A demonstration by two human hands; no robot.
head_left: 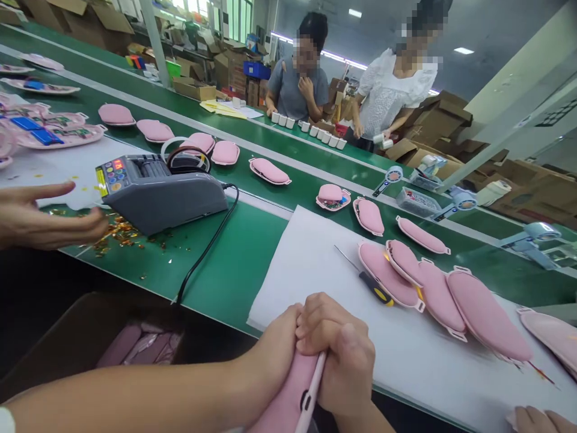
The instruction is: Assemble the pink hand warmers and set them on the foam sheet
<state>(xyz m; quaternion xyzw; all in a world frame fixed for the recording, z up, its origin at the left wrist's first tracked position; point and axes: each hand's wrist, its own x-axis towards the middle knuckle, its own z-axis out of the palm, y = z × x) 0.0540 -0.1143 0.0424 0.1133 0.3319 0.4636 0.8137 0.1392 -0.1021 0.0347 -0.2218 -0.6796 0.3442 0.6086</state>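
Both of my hands close round one end of a pink padded oval shell (288, 394) with a pale rim and a dark slot in its edge. My left hand (277, 343) presses on its left side, and my right hand (340, 352) wraps the top and right side. The shell's far end is hidden under the fingers. Beyond my hands, on white sheeting (288, 276), lie a screwdriver (376, 288) with a black and yellow handle and several similar pink shells (487, 313), some overlapping.
A grey tape dispenser (166, 192) with a black cable stands left, beside amber tape scraps (117, 234) and a co-worker's hand (49, 216). More pink shells line the green bench (225, 240). Below left is a box (58, 349) of pink pieces. Two people stand across the bench.
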